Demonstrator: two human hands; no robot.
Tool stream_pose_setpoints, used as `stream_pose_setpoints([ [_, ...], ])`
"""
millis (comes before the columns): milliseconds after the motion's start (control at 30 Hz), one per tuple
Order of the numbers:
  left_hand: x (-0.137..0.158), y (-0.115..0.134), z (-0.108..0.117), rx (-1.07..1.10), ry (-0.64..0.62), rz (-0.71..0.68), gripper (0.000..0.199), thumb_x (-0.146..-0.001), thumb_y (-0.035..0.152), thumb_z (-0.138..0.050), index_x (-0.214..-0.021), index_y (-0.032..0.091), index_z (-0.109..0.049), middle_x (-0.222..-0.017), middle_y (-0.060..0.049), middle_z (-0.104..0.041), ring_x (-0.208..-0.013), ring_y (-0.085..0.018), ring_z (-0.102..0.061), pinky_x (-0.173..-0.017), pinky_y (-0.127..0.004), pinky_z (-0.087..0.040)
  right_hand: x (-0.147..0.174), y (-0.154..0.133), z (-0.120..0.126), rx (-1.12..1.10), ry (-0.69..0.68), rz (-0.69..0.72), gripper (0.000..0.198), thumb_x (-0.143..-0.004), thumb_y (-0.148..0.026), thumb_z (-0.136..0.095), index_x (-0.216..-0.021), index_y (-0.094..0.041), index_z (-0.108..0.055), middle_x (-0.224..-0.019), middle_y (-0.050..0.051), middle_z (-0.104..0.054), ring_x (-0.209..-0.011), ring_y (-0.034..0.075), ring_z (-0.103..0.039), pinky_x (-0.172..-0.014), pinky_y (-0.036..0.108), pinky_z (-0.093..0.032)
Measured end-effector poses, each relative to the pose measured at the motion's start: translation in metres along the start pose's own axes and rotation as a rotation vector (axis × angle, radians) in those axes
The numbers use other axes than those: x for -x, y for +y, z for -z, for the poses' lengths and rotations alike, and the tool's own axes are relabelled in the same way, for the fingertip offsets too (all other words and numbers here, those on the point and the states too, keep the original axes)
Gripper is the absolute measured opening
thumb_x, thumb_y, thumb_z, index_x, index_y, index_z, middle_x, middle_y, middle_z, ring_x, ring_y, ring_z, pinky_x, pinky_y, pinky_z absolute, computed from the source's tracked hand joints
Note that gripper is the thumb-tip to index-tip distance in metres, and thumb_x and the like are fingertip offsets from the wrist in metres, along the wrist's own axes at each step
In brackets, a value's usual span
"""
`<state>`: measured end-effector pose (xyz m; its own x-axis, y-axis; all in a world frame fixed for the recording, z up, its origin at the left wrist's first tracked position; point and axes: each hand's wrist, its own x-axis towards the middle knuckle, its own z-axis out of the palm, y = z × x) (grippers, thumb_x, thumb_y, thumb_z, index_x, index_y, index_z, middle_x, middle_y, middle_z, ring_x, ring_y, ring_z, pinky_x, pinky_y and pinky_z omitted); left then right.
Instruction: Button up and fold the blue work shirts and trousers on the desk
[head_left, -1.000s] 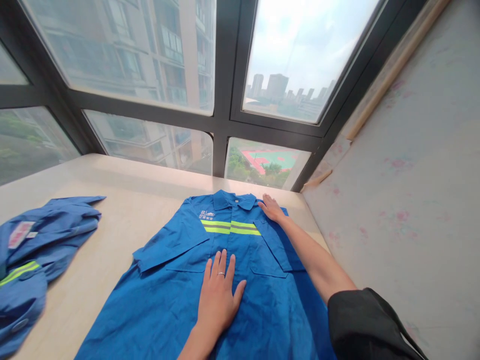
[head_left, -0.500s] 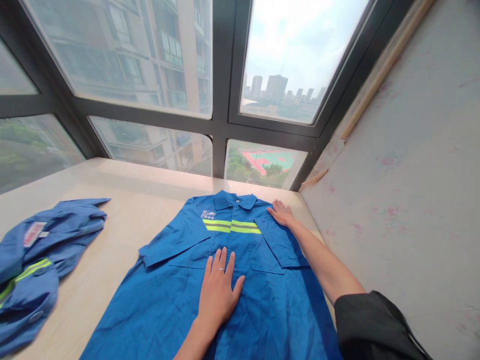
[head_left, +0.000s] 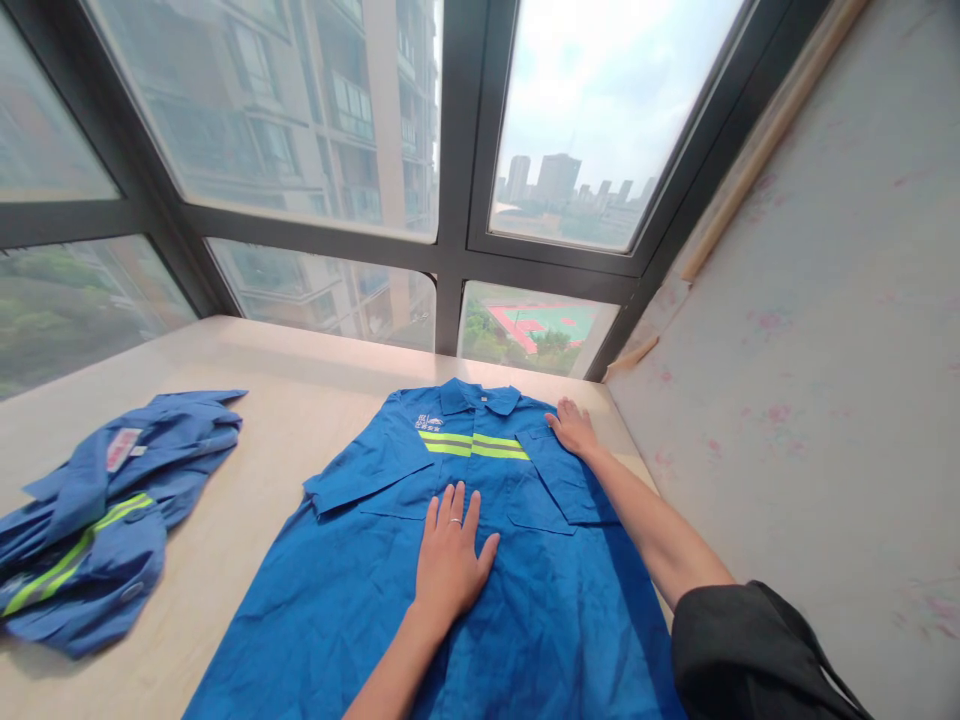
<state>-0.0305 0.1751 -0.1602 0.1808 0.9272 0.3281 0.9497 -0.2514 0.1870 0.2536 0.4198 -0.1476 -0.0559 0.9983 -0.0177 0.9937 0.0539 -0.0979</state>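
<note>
A blue short-sleeved work shirt [head_left: 360, 600] lies spread out front side up, its collar toward the window. A yellow-green reflective stripe crosses its chest, with a white printed logo above on the left. My left hand [head_left: 454, 555], a ring on one finger, rests flat on the middle of the shirt front with fingers spread. Over at the right shoulder, my right hand [head_left: 572, 428] lies on the fabric, fingers stretched out. The shirt's lower end runs out of view.
Another blue work garment [head_left: 112, 510] with a reflective stripe lies crumpled at the left on the pale wooden surface [head_left: 262, 430]. Dark-framed windows [head_left: 454, 210] stand along the far edge. A flower-patterned wall [head_left: 810, 380] rises close on the right.
The view has swung slightly left, so more of the crumpled garment shows. Both hands stay at the same places on the shirt.
</note>
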Motion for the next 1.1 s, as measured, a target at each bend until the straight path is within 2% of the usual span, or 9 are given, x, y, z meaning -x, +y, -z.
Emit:
stream_pose_setpoints([
  [67, -0.001, 0.001, 0.002, -0.002, -0.009, 0.004, 0.062, -0.095, 0.049, -0.044, -0.148, 0.017, -0.045, -0.155, -0.015, -0.040, -0.145, -0.033, -0.034, -0.118, -0.054, -0.029, 0.017, -0.010, 0.004, 0.026, 0.071, 0.046, 0.072, -0.101, -0.052, -0.012, -0.156, -0.006, -0.023, -0.163, 0.019, -0.018, -0.152, 0.029, -0.014, -0.121, 0.053, -0.011],
  [133, -0.002, 0.002, 0.004, 0.006, -0.015, 0.007, 0.062, -0.095, 0.049, -0.045, -0.147, 0.017, -0.046, -0.155, -0.016, -0.040, -0.145, -0.033, -0.034, -0.118, -0.054, -0.028, 0.036, -0.021, 0.007, 0.053, 0.113, 0.154, 0.072, -0.101, -0.053, -0.015, -0.154, -0.006, -0.027, -0.162, 0.020, -0.022, -0.151, 0.030, -0.017, -0.121, 0.051, -0.013],
  [267, -0.002, 0.003, 0.006, 0.029, -0.014, 0.023, 0.058, -0.095, 0.048, -0.045, -0.143, 0.016, -0.051, -0.154, -0.015, -0.042, -0.145, -0.032, -0.034, -0.119, -0.053, -0.027, 0.081, -0.034, 0.005, 0.053, 0.086, 0.381, 0.070, -0.101, -0.056, -0.018, -0.154, -0.012, -0.031, -0.162, 0.015, -0.025, -0.151, 0.027, -0.018, -0.121, 0.049, -0.014],
  [433, -0.002, 0.003, 0.006, 0.028, -0.020, 0.022, 0.059, -0.095, 0.049, -0.042, -0.141, 0.014, -0.052, -0.154, -0.015, -0.042, -0.145, -0.031, -0.034, -0.119, -0.051, -0.026, 0.116, -0.011, -0.013, 0.035, 0.028, 0.253, 0.074, -0.100, -0.061, -0.021, -0.153, -0.010, -0.034, -0.159, 0.020, -0.031, -0.148, 0.030, -0.027, -0.118, 0.051, -0.024],
  [567, -0.003, 0.004, 0.007, 0.025, -0.038, 0.026, 0.059, -0.095, 0.049, -0.042, -0.142, 0.014, -0.052, -0.154, -0.016, -0.042, -0.145, -0.031, -0.034, -0.120, -0.050, -0.024, 0.120, 0.006, -0.020, 0.009, 0.051, 0.272, 0.071, -0.101, -0.058, -0.020, -0.153, -0.012, -0.035, -0.160, 0.016, -0.030, -0.149, 0.028, -0.026, -0.120, 0.049, -0.022],
  [833, -0.003, 0.004, 0.009, 0.020, -0.094, 0.025, 0.058, -0.094, 0.045, -0.044, -0.142, 0.014, -0.050, -0.155, -0.015, -0.041, -0.146, -0.031, -0.032, -0.120, -0.050, -0.022, 0.117, 0.007, -0.022, -0.002, 0.064, 0.276, 0.073, -0.100, -0.059, -0.019, -0.152, -0.009, -0.036, -0.160, 0.015, -0.030, -0.149, 0.028, -0.026, -0.121, 0.047, -0.021],
  [933, -0.011, 0.007, 0.018, 0.021, -0.144, 0.029, 0.058, -0.092, 0.046, -0.049, -0.141, 0.015, -0.051, -0.153, -0.015, -0.044, -0.144, -0.032, -0.034, -0.118, -0.051, -0.025, 0.115, 0.009, -0.021, 0.005, 0.067, 0.279, 0.075, -0.100, -0.059, -0.017, -0.152, -0.007, -0.036, -0.160, 0.016, -0.030, -0.149, 0.028, -0.026, -0.122, 0.046, -0.020],
  [1033, -0.028, 0.007, 0.033, 0.025, -0.211, 0.024, 0.047, -0.088, 0.041, -0.055, -0.127, 0.015, -0.060, -0.136, -0.018, -0.059, -0.130, -0.032, -0.050, -0.111, -0.049, -0.034, 0.111, 0.013, -0.022, 0.018, 0.066, 0.276, 0.076, -0.100, -0.059, -0.018, -0.151, -0.006, -0.037, -0.159, 0.016, -0.031, -0.148, 0.029, -0.027, -0.122, 0.045, -0.021],
  [1100, -0.041, -0.001, 0.042, 0.020, -0.196, 0.057, 0.038, -0.090, 0.035, -0.052, -0.119, 0.013, -0.063, -0.120, -0.017, -0.067, -0.118, -0.029, -0.058, -0.103, -0.044, -0.042, 0.109, 0.015, -0.023, 0.025, 0.071, 0.280, 0.075, -0.100, -0.057, -0.019, -0.151, -0.006, -0.037, -0.159, 0.017, -0.032, -0.148, 0.030, -0.028, -0.121, 0.047, -0.022],
])
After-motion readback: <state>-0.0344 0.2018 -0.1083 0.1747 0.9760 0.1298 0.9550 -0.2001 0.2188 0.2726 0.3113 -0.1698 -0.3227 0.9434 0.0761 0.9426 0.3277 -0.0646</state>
